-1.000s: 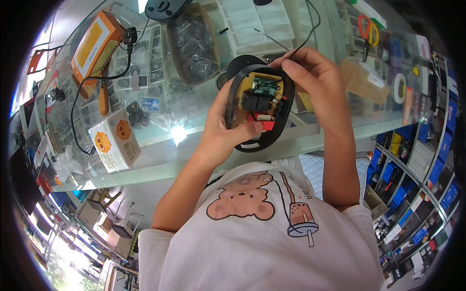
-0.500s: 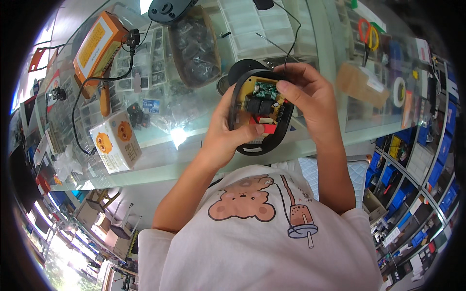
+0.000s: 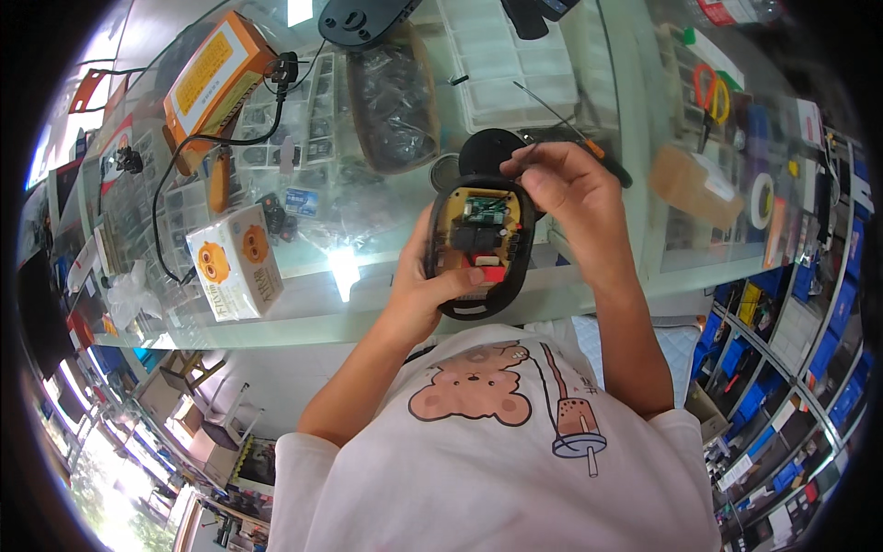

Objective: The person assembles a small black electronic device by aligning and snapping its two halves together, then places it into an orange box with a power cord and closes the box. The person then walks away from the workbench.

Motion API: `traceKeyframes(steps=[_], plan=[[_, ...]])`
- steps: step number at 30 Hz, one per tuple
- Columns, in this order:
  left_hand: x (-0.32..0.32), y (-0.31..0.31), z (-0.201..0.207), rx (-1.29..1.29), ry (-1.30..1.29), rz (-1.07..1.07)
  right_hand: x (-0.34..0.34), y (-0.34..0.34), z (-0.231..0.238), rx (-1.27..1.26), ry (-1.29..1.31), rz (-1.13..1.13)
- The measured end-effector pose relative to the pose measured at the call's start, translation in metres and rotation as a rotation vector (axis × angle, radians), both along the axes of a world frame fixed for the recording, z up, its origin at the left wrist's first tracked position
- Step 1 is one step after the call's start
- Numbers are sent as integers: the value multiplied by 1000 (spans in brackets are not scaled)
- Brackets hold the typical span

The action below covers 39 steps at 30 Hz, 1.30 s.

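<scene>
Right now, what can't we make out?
Head view, all:
Left hand: most fingers hidden behind the black casing.
Right hand: what it holds, if anything, too small and blurred.
Red-labelled bottle: cut off by the upper edge.
Plastic-bagged parts: shapes lost under shiny wrapping.

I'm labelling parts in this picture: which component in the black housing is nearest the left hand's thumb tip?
The red component, right by the thumb tip of the left hand; the black blocks and green board sit farther away.
</scene>
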<state>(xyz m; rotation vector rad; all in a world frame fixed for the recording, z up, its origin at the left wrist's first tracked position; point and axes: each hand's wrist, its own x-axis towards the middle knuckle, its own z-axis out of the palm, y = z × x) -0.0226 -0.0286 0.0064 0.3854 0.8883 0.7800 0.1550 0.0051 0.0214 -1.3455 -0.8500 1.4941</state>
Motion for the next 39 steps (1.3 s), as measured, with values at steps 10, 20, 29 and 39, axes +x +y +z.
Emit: traceKeyframes(steps=[10,20,29,39], plan=[[-36,4,-3,-200,-112,207,-13,84,-41,531,-955,281],[-31,6,-11,-185,-93,185,-38,58,-20,116,-372,359],[-51,7,-19,-112,17,320,11,31,-14,132,-764,108],[-53,22,-37,-135,-341,403,19,22,-25,294,-1021,95]])
